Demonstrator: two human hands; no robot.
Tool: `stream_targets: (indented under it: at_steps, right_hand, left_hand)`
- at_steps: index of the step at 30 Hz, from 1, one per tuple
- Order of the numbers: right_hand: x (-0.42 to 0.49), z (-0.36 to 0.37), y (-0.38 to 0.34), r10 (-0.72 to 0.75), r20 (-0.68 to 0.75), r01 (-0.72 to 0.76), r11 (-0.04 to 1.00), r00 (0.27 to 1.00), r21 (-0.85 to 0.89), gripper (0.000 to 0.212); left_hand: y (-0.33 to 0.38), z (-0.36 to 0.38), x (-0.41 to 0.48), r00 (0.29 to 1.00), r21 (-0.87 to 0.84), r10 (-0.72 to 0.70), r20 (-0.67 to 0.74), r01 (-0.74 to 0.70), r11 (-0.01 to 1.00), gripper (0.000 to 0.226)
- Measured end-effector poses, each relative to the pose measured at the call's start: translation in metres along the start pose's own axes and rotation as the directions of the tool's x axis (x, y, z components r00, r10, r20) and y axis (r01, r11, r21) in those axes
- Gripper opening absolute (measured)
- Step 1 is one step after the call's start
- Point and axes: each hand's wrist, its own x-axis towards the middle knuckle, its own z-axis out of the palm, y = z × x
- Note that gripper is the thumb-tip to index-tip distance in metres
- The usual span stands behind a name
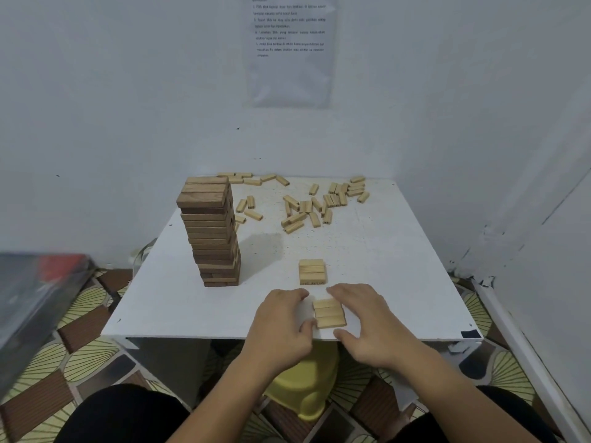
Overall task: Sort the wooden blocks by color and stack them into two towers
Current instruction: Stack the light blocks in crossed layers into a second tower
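A tall tower of dark brown blocks (212, 231) stands on the left part of the white table (399, 266). Several light blocks (319, 203) lie scattered across the far side. A flat row of light blocks (312, 270) sits mid-table toward the front. Closer to me lies a second flat row of three light blocks (329, 313). My left hand (281, 321) touches its left side with thumb and fingertips. My right hand (367, 321) brackets its right side, fingers at the far edge and thumb at the near corner.
The table's front edge runs just below my hands. A yellow stool (307, 388) stands under the table. A dark box (35, 298) lies on the patterned floor at left. Walls close in behind and to the right, with a printed sheet (289, 49) taped up.
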Motion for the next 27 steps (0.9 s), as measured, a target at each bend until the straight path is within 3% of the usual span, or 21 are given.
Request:
stream_targets:
  at_steps: [3,7,13,18,27]
  right_hand:
    - [-0.011,0.007,-0.003,0.124,-0.025,-0.126,0.965,0.992,-0.231,0.099]
    - [-0.021,0.020,-0.008,0.189,-0.003,-0.174,0.899,0.982,-0.402,0.108]
    - [-0.018,0.029,-0.019,0.182,-0.021,-0.174,0.894,0.983,-0.412,0.100]
    - [-0.017,0.032,-0.021,0.195,-0.030,-0.190,0.893,0.980,-0.409,0.098]
    - [-0.017,0.030,-0.022,0.196,-0.007,-0.183,0.902,0.981,-0.390,0.101]
  left_hand:
    - [0.004,0.006,-0.010,0.998,0.155,0.036,-0.050,-0.028,0.988,0.067]
    - [0.015,0.025,-0.026,0.994,0.306,-0.053,0.098,0.021,0.952,0.090]
    - [0.013,0.038,-0.022,0.996,0.349,0.030,0.083,-0.057,0.935,0.098]
    - [0.004,0.043,-0.019,0.995,0.393,0.033,0.096,-0.069,0.917,0.081]
    - [0.006,0.045,-0.021,0.995,0.417,0.016,0.094,-0.054,0.907,0.071]
